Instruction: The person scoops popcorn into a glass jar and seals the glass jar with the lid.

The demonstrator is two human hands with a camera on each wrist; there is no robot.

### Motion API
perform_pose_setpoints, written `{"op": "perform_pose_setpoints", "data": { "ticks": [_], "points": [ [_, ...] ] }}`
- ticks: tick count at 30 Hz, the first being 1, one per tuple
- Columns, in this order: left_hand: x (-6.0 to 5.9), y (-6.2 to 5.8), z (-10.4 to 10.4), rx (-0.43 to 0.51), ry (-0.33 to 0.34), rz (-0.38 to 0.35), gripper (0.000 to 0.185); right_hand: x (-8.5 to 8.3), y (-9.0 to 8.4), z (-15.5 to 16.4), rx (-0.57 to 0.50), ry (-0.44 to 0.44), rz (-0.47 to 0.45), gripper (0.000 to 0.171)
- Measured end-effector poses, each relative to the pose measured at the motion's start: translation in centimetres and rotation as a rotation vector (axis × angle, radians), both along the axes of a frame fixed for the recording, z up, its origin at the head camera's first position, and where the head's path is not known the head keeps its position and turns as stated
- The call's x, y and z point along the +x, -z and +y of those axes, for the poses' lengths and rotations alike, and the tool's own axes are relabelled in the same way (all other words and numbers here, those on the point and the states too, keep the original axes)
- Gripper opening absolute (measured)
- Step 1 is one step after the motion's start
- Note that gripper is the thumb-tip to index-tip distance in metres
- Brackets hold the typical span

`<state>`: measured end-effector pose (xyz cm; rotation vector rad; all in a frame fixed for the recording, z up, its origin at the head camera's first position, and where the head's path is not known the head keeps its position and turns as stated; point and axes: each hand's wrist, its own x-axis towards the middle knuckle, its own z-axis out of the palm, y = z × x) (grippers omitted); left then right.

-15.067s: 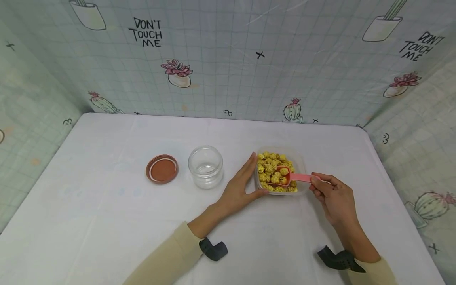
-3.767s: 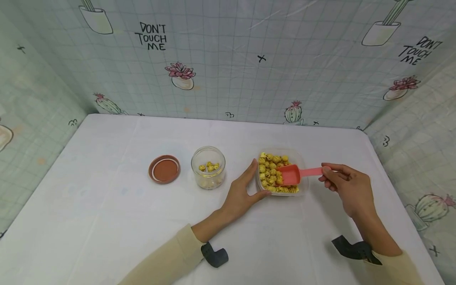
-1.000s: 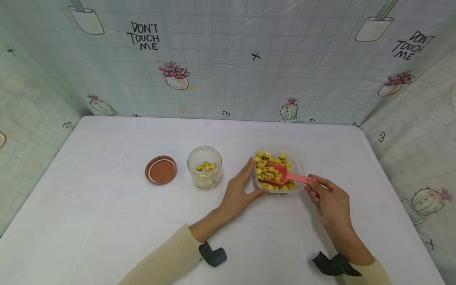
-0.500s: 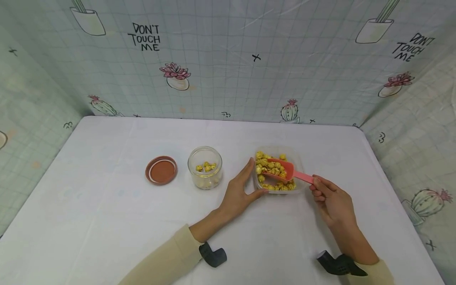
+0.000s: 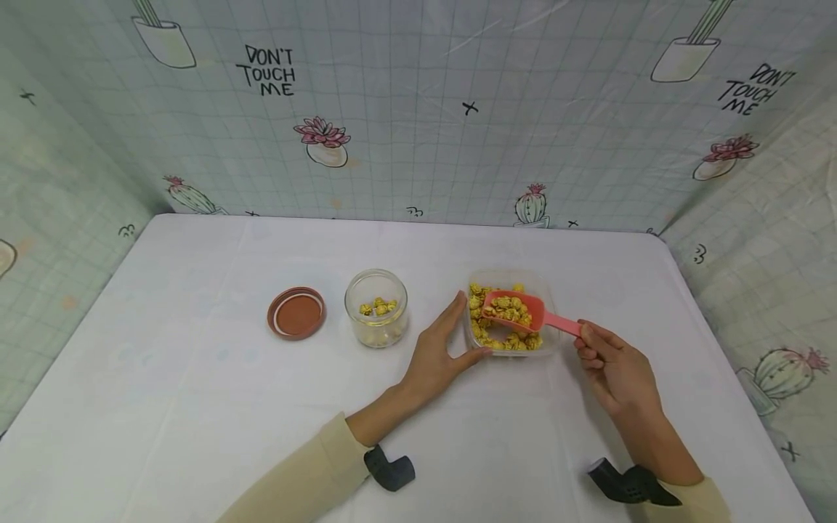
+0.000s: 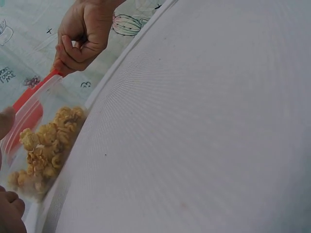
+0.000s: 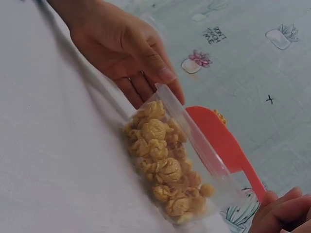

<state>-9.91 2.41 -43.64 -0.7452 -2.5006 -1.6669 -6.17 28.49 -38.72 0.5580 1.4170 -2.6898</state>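
Note:
My right hand pinches the handle end of a pink-red scoop. Popcorn heaps the scoop's bowl, just above a clear plastic container of yellow popcorn. My left hand steadies that container at its near left corner, thumb on the front and straight fingers along the left side. The right wrist view shows the scoop tilted over the container's rim, with popcorn visible through the wall. To the left of the container, an uncapped glass jar holds a few popcorn pieces.
A brown round lid lies left of the jar, inner side up. White cloth covers the table. A patterned curtain stands behind and at both sides. Dark wrist mounts sit on both forearms.
Popcorn has appeared in the jar since the oldest frame. Within the last second, the scoop has risen out of the container's popcorn, filled, while my right hand shifted slightly right. My left hand stays put.

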Motion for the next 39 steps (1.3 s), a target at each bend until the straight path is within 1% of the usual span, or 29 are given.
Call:
{"op": "perform_pose_setpoints", "data": {
  "ticks": [7,13,19,22,25,29,31,33,36,38,39],
  "points": [
    [0.5,-0.4,-0.4,-0.001,-0.027,-0.034,0.087,0.0,-0.8,0.0,0.032,-0.014,0.038,0.010],
    [1.4,-0.9,-1.2,0.028,-0.022,-0.045,0.087,-0.1,-1.5,-0.2,0.033,-0.026,0.064,0.011],
    [3.2,-1.4,-2.8,0.082,-0.022,-0.052,0.085,-0.1,-2.0,-0.7,0.037,-0.052,0.073,0.013],
    [4.1,-1.7,-3.8,0.123,-0.020,-0.039,0.084,-0.2,-2.3,-0.9,0.045,-0.071,0.090,0.014],
    [4.9,-1.8,-4.8,0.132,-0.027,-0.034,0.083,-0.3,-2.7,-1.1,0.046,-0.093,0.107,0.015],
    [5.9,-1.9,-6.1,0.139,-0.023,-0.005,0.080,-0.4,-3.1,-1.4,0.055,-0.109,0.114,0.016],
    [6.4,-2.1,-6.8,0.152,-0.027,0.027,0.077,-0.5,-3.2,-1.6,0.055,-0.115,0.117,0.016],
    [6.9,-2.9,-7.4,0.186,-0.036,0.078,0.074,-0.5,-3.2,-1.7,0.050,-0.126,0.132,0.016],
    [7.6,-4.3,-8.5,0.240,-0.068,0.150,0.068,-0.7,-3.4,-2.1,0.041,-0.142,0.149,0.015],
    [7.8,-5.2,-9.2,0.295,-0.083,0.200,0.064,-0.8,-3.6,-2.4,0.041,-0.149,0.158,0.015],
    [7.9,-5.4,-9.6,0.322,-0.092,0.220,0.063,-0.9,-3.7,-2.5,0.043,-0.150,0.159,0.015]
  ]
}}
